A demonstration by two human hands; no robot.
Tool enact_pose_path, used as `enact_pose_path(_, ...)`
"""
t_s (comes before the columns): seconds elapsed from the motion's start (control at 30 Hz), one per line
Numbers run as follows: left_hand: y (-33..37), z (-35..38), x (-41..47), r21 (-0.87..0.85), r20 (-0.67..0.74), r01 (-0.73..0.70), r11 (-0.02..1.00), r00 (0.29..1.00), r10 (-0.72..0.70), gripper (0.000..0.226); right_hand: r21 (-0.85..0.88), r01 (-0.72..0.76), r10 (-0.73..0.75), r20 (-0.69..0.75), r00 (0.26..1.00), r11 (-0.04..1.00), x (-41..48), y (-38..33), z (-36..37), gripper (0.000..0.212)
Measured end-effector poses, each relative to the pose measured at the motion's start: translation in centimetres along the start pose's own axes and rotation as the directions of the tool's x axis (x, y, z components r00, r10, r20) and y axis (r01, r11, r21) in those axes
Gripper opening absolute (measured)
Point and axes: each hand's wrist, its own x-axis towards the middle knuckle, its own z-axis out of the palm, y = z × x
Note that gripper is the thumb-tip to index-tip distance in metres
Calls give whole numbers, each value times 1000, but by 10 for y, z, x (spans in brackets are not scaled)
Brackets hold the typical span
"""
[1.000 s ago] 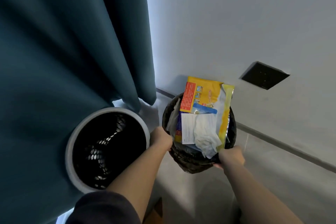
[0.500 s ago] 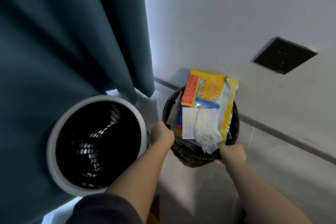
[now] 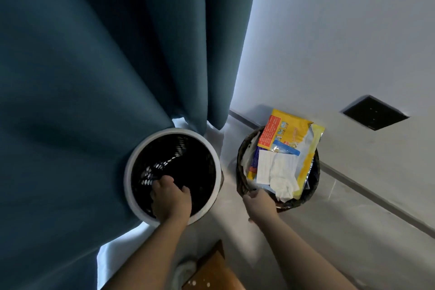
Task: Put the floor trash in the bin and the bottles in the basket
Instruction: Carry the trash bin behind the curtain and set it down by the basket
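A dark woven bin (image 3: 240,160) stands on the floor by the wall. It is stuffed with a yellow packet (image 3: 288,130), white tissue (image 3: 281,173) and other wrappers. My right hand (image 3: 260,202) grips its near rim. To its left stands a round black perforated basket with a white rim (image 3: 129,172), pressed against the curtain. I see nothing inside it. My left hand (image 3: 170,198) reaches over the basket's near rim into its opening with the fingers curled down. Whether they hold anything is hidden. No bottles are in view.
A teal curtain (image 3: 106,66) hangs over the left half of the view and touches the basket. The white wall carries a black plate (image 3: 374,113) and a grey baseboard strip (image 3: 353,176). A brown wooden piece (image 3: 211,273) and a whitish object (image 3: 186,271) lie near my feet.
My left hand has let go of the bin's left rim and moved left into the basket's opening. My right hand has stayed on the bin's rim. The view has shifted.
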Motion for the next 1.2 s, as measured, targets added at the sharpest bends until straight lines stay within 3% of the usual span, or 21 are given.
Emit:
enact_pose_path(0.1,-33,-9,17,-66,6,241,968,970,-241,55,29,68,-70,85,994,997,0,-28,33,47)
enact_pose_path(0.17,-49,-7,27,-119,24,313,942,950,-313,57,50,96,-101,99,990,994,10,-40,53,52)
enact_pose_path(0.37,-100,12,45,-313,-162,190,931,955,-249,44,90,107,-109,12,994,990,41,-48,104,42)
enact_pose_path(0.47,-127,11,50,-429,-86,231,873,952,-294,52,124,113,-111,-26,993,986,39,-43,115,41)
enact_pose_path(0.57,-149,-5,28,-417,38,339,843,934,-356,66,101,104,-103,-21,994,989,6,-36,118,34)
enact_pose_path(0.67,-180,-27,-12,-342,127,436,833,899,-419,57,-7,131,-131,24,991,991,-38,-24,121,31)
enact_pose_path(0.8,-231,-47,-55,-334,210,576,746,817,-537,48,-206,188,-162,136,977,960,-89,-14,138,39)
enact_pose_path(0.93,-272,-44,-70,-387,223,610,691,790,-571,45,-469,309,-241,201,950,828,-98,-12,160,34)
enact_pose_path(1.1,-314,-15,-71,-453,226,616,645,779,-585,48,-578,383,-307,228,924,721,-75,-2,194,24)
enact_pose_path(1.2,-329,-1,-79,-507,231,607,612,779,-582,50,-579,374,-307,215,927,725,-71,10,208,24)
